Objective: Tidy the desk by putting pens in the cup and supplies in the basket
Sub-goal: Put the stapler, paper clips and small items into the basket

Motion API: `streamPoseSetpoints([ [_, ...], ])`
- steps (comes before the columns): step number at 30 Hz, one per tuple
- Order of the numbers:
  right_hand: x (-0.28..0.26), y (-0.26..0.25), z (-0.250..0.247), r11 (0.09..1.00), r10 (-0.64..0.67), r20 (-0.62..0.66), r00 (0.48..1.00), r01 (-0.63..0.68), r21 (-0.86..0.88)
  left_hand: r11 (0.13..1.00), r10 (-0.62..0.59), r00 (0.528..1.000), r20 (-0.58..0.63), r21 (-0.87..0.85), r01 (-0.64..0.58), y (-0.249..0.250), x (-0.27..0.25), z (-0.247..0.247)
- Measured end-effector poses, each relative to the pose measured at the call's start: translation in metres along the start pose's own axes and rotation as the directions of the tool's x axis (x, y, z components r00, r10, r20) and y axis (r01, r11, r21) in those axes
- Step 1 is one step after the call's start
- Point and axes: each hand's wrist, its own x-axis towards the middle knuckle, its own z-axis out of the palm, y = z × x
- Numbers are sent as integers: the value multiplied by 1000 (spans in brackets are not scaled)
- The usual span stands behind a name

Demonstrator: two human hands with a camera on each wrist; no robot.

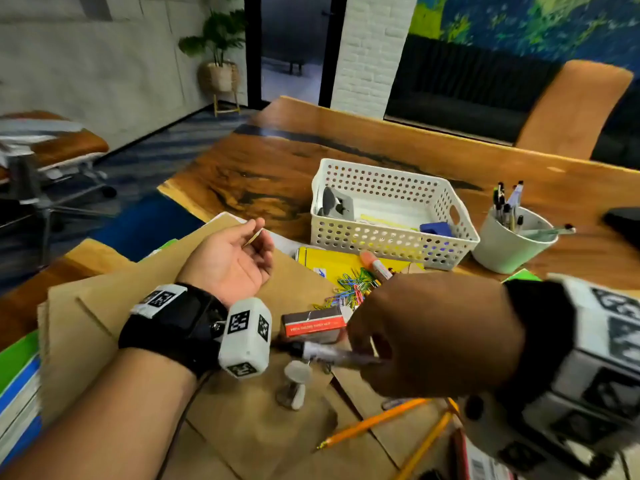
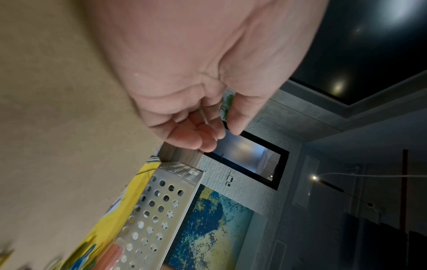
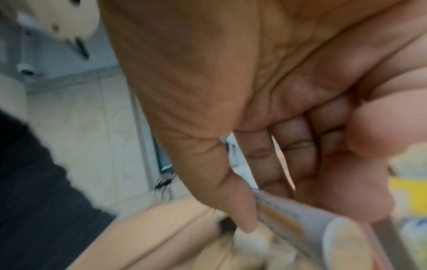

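My right hand [image 1: 367, 355] grips a marker [image 1: 322, 352] with a dark cap and pale barrel, low over the brown envelopes; the blurred right wrist view shows the barrel [image 3: 298, 221] between thumb and fingers. My left hand [image 1: 258, 237] lies palm up to the left, fingers curled, pinching a thin tan strip [image 1: 254, 237]. The white perforated basket [image 1: 381, 240] stands behind, holding a few supplies. Right of it, the white cup [image 1: 509, 251] holds several pens [image 1: 505, 206]. The left wrist view shows the curled fingers [image 2: 208, 135] above the basket wall [image 2: 157, 210].
Between my hands lie coloured paper clips [image 1: 353, 285], a red box [image 1: 313, 325], an orange highlighter [image 1: 375, 265], a yellow box [image 1: 329, 261] and a binder clip [image 1: 294, 386]. Orange pencils [image 1: 374, 424] lie at the front right. Brown envelopes [image 1: 104, 306] cover the near desk.
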Motion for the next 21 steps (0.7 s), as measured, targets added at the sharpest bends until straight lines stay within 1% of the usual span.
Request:
streamPoseSetpoints([
  [1,1,13,-5,994,42,-23,999,-39,102,1000,-5,1000,4,-5,5,0,1,1],
  [2,5,31,-8,983,91,-38,995,-84,163,1000,-6,1000,6,-7,6,0,1,1],
  [4,18,83,-16,968,190,-147,971,-160,194,1000,-3,1000,15,-2,3,-1,1,2],
  [6,47,133,-12,946,302,-230,925,-261,192,1000,3,1000,21,7,-3,-1,1,2],
  [8,84,173,4,921,376,-238,896,-333,201,1000,7,1000,20,17,-8,-1,2,0],
  [10,114,198,19,892,438,-178,881,-400,210,1000,7,1000,17,20,-7,-2,3,0],
  [12,136,211,32,887,442,-123,888,-412,209,1000,11,1000,21,23,-11,-2,3,-1],
  [14,151,214,45,896,408,-19,913,-396,201,1000,15,1000,26,26,-15,-2,3,0],
  [15,156,215,51,894,399,17,917,-393,217,999,16,1000,27,27,-17,-1,3,0],
  [16,157,216,53,873,404,32,914,-396,286,999,16,999,30,30,-17,-1,3,0],
  [17,156,217,55,838,420,23,907,-398,374,999,15,999,32,33,-16,-1,3,-1],
  [18,153,217,52,811,443,-14,896,-394,433,999,18,999,37,32,-20,-1,3,-1],
  [20,140,214,46,793,452,-69,889,-365,488,999,17,999,35,32,-18,-1,4,-2],
  [21,132,211,42,801,445,-91,891,-351,485,999,19,999,37,36,-21,-1,5,-2],
])
